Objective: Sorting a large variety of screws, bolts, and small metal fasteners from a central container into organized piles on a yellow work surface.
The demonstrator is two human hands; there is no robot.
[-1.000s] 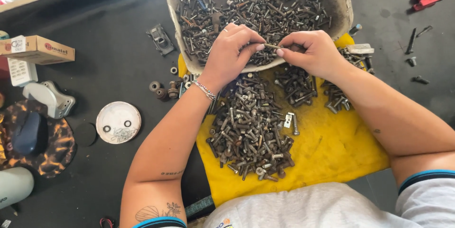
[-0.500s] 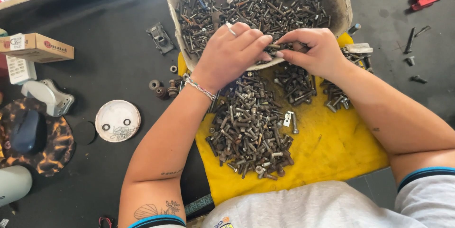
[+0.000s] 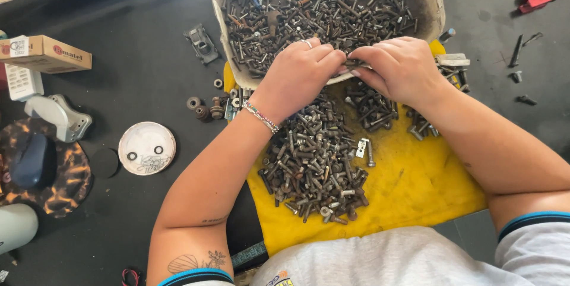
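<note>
Both hands meet at the near rim of the dirty tub (image 3: 427, 7), which is loaded with mixed bolts and screws. Left hand (image 3: 300, 72) and right hand (image 3: 401, 69) have their fingers pinched together on a small bolt (image 3: 355, 64) between them, right over the tub's edge; most of it is hidden, so can't tell much about it. Just nearer sits a big bolt pile (image 3: 314, 167) on a yellow cloth (image 3: 415, 185), with smaller heaps to the right. Left on the dark tabletop (image 3: 130, 66): a white round lid (image 3: 146, 148) and a cardboard box (image 3: 44, 54).
</note>
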